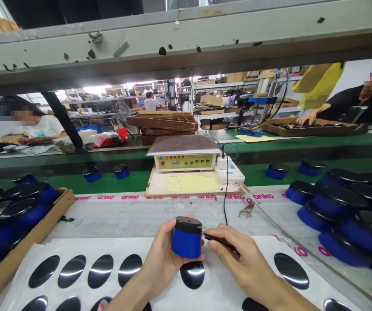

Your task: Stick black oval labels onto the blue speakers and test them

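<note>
A short blue cylinder with a black top [187, 239] is gripped in my left hand [163, 255], its fingers and thumb wrapped around the side. My right hand [238, 255] pinches a slim black tool [221, 242], possibly tweezers, with its tip close to the cylinder's right side near the black rim. Whether the tip touches the rim, I cannot tell. Below both hands lies a white sheet [89, 244] bearing rows of glossy black oval stickers [100, 271]. One black oval [192, 275] shows just under the cylinder.
Blue cylinders fill a cardboard box [53, 220] at left; more are piled at right [339, 203]. A control box [186, 162] stands ahead, with a black cable [226, 190] and a power strip [233, 175]. A shelf beam [186, 39] crosses above. Other people work beyond the green belt [253, 183].
</note>
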A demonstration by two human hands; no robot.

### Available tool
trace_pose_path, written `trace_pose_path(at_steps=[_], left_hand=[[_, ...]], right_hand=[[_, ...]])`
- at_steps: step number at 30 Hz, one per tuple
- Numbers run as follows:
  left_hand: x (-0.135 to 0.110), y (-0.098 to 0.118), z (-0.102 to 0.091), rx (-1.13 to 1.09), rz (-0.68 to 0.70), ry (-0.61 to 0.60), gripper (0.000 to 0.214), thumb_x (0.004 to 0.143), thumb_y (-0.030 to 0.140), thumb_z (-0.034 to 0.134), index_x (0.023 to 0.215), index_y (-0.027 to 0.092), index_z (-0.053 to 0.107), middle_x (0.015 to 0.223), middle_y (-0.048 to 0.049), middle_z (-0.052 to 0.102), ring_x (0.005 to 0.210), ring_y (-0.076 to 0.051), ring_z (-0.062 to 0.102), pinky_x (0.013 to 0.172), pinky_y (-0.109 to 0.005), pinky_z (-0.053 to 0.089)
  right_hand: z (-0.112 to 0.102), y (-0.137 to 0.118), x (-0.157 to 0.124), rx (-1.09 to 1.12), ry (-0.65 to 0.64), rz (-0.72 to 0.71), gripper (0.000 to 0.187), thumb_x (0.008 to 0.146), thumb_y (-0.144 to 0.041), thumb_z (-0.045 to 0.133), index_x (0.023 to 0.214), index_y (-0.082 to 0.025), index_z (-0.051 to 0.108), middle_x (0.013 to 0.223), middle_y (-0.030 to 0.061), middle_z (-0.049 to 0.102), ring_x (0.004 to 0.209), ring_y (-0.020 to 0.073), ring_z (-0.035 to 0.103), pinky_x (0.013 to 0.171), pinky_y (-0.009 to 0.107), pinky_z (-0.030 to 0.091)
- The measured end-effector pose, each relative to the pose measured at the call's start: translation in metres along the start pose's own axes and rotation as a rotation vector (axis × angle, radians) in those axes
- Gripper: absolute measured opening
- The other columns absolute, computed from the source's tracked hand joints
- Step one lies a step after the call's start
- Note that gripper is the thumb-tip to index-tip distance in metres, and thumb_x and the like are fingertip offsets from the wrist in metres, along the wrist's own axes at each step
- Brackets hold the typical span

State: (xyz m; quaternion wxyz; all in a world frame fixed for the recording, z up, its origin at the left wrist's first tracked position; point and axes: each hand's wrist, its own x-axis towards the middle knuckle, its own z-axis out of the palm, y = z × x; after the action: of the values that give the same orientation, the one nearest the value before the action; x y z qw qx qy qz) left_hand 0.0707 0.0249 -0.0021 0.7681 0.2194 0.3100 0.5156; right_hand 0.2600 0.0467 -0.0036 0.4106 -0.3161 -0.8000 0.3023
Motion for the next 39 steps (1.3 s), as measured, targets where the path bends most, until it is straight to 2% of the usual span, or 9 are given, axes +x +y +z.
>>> trace_pose_path(at_steps=[4,8,13,15,23,29,32,35,39], left_hand=[[-0.001,-0.004,-0.003,0.246,0.071,0.056,0.054,0.083,0.056,0.057,0.123,0.020,0.051,0.107,-0.0096,0.064,0.092,-0.022,0.063,0.080,-0.037,0.053],[-0.004,-0.005,-0.001,0.612,0.219,0.097,0.063,0.075,0.052,0.069,0.125,0.023,0.043,0.106,-0.0064,0.060,0.083,-0.020,0.063,0.080,-0.036,0.051],[-0.006,-0.011,0.005,0.917,0.452,0.286,0.067,0.069,0.051,0.074,0.122,0.022,0.046,0.113,-0.0073,0.059,0.104,-0.027,0.057,0.096,-0.041,0.040],[-0.007,-0.012,0.005,0.981,0.499,0.309,0.068,0.067,0.049,0.074,0.123,0.022,0.047,0.116,-0.0079,0.058,0.108,-0.028,0.055,0.099,-0.042,0.037],[-0.008,-0.013,0.004,1.070,0.490,0.296,0.067,0.071,0.047,0.072,0.126,0.023,0.044,0.122,-0.0097,0.055,0.111,-0.029,0.054,0.099,-0.043,0.037],[-0.009,-0.019,-0.004,1.189,0.521,0.227,0.065,0.078,0.048,0.067,0.130,0.025,0.036,0.122,-0.0096,0.052,0.112,-0.028,0.054,0.098,-0.044,0.041],[-0.008,-0.017,-0.009,1.403,0.726,0.178,0.065,0.080,0.044,0.066,0.134,0.026,0.034,0.125,-0.0109,0.046,0.114,-0.028,0.052,0.095,-0.044,0.046],[-0.006,-0.011,-0.010,1.739,1.107,0.156,0.068,0.080,0.030,0.069,0.139,0.020,0.035,0.118,-0.0123,0.042,0.111,-0.028,0.050,0.093,-0.045,0.049],[-0.008,-0.002,-0.005,1.839,1.576,-0.016,0.056,0.076,0.000,0.066,0.128,0.012,0.049,0.110,-0.0092,0.042,0.119,-0.031,0.045,0.099,-0.049,0.047]], right_hand=[[-0.002,-0.002,0.001,-0.038,0.003,-0.014,0.018,0.095,-0.022,0.048,0.102,-0.021,0.064,0.077,0.0011,0.063,0.065,0.0124,0.060,0.055,0.022,0.047],[-0.002,-0.002,0.000,-0.157,0.033,-0.090,0.020,0.095,-0.017,0.046,0.104,-0.020,0.063,0.073,0.0009,0.062,0.064,0.0134,0.061,0.056,0.023,0.048],[0.008,0.004,-0.005,-0.379,0.108,-0.202,0.022,0.094,-0.011,0.040,0.105,-0.015,0.058,0.076,0.0043,0.062,0.062,0.0162,0.061,0.052,0.027,0.048],[0.012,0.004,-0.007,-0.437,0.126,-0.230,0.023,0.093,-0.009,0.039,0.105,-0.014,0.057,0.074,0.0039,0.062,0.058,0.0157,0.061,0.049,0.026,0.046],[0.011,-0.002,-0.009,-0.646,0.176,-0.311,0.027,0.089,-0.004,0.039,0.108,-0.013,0.055,0.073,0.0049,0.064,0.057,0.0163,0.063,0.047,0.025,0.046],[0.017,0.004,-0.014,-0.540,0.209,-0.333,0.031,0.087,-0.002,0.040,0.113,-0.013,0.053,0.077,0.0064,0.066,0.063,0.0175,0.065,0.053,0.026,0.049],[0.016,0.005,-0.011,-0.352,0.121,-0.168,0.025,0.091,-0.007,0.040,0.108,-0.018,0.055,0.078,0.0038,0.065,0.064,0.0155,0.064,0.055,0.025,0.050],[0.013,0.004,-0.004,-0.169,0.007,0.040,0.020,0.093,-0.012,0.041,0.103,-0.022,0.056,0.086,0.0023,0.066,0.073,0.0141,0.065,0.064,0.024,0.051],[0.013,0.001,-0.001,-0.070,-0.007,0.053,0.015,0.095,-0.017,0.040,0.092,-0.023,0.053,0.083,0.0012,0.063,0.072,0.0139,0.062,0.064,0.023,0.049]])
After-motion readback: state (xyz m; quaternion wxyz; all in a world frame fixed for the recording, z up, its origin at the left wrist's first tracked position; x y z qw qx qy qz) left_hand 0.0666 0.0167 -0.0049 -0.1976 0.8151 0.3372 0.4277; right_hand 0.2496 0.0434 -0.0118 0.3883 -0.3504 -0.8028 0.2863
